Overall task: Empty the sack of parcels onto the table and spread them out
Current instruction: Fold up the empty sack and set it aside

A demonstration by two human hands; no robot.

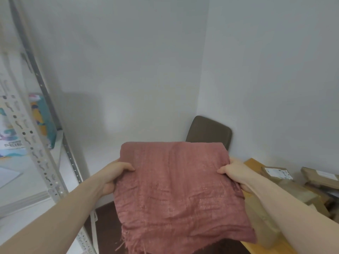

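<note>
A pink woven sack (176, 191) hangs flat and limp in front of me, folded over at its top edge, with a frayed lower edge. My left hand (115, 176) grips its left side, thumb on the front. My right hand (236, 173) grips its right side the same way. Several brown parcels (286, 187) with white labels lie in a heap on the wooden table (252, 163) at the lower right, partly hidden behind my right forearm and the sack.
A brown chair back (211, 131) stands in the corner behind the sack. A grey metal shelf rack (47, 162) holding colourful boxes (44, 120) fills the left side. White walls meet straight ahead. Dark floor shows below the sack.
</note>
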